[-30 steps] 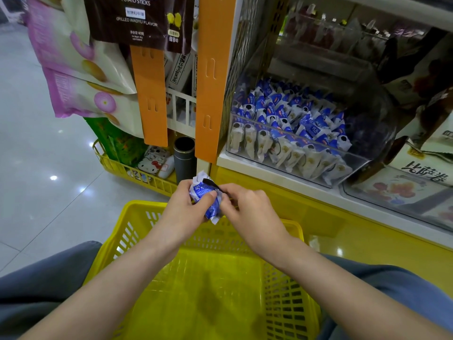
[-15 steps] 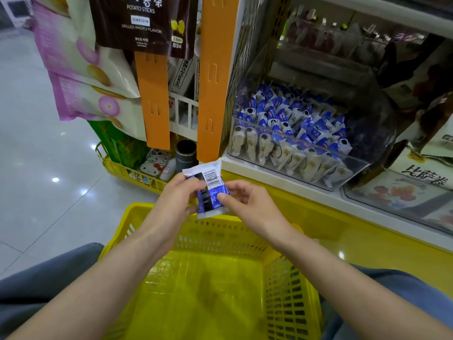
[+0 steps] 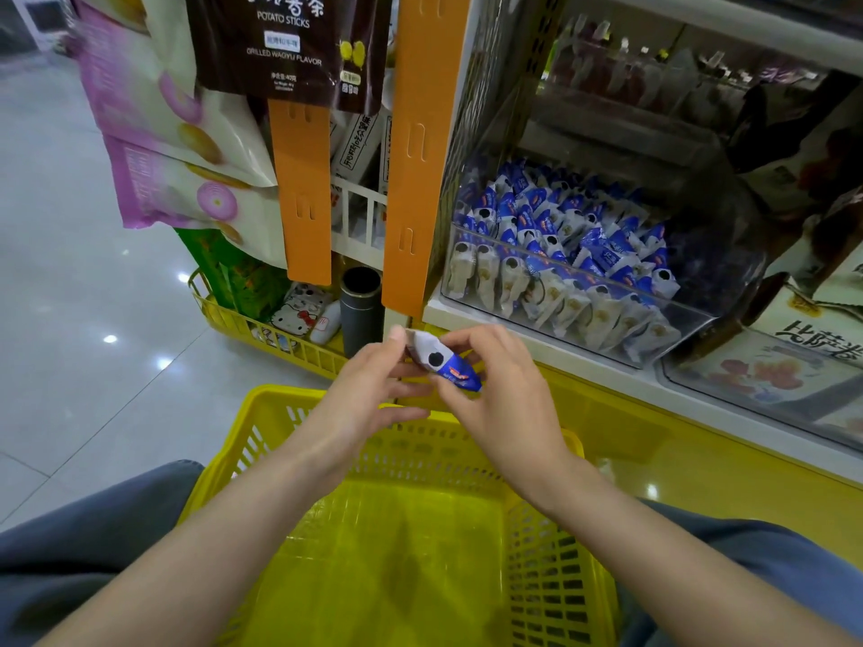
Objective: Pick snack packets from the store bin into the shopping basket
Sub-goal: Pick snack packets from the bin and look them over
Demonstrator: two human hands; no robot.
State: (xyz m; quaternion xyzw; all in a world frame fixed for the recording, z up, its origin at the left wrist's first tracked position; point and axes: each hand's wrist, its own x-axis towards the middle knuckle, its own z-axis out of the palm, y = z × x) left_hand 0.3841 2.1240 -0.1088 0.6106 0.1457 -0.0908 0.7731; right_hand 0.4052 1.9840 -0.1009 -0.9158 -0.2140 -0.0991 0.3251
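Yellow plastic lattice forms the shopping basket [image 3: 275, 395], which fills the lower middle of the frame with its mouth open upward and nothing visible inside; its far rim lies just under both hands. Above that rim, centre frame, the snack packet [image 3: 443, 361] is held in the air, a small glossy pillow, white at its upper left end with a black dot, blue at its lower right. The left hand [image 3: 369, 394] pinches the white end between thumb and forefinger, its other fingers straighter beneath; the right hand [image 3: 504, 399] curls its fingers round the blue end. To the upper right, on a white shelf edge, stands the store bin [image 3: 719, 296], clear rigid plastic with a low front wall and an open top, packed with matching blue-and-white packets [image 3: 560, 254] leaning in rows. A flat orange strip [image 3: 420, 147] with slots hangs down just left of the bin, its lower end near the hands; a second orange strip [image 3: 301, 193] hangs further left. Upper left is crowded with hanging bags: a dark potato sticks bag [image 3: 285, 39] and purple-and-cream bags [image 3: 154, 133]. Below them a dark cylinder [image 3: 359, 305] stands beside a low yellow rack [image 3: 261, 329]. Shiny pale floor [image 3: 70, 296] lies open at left.
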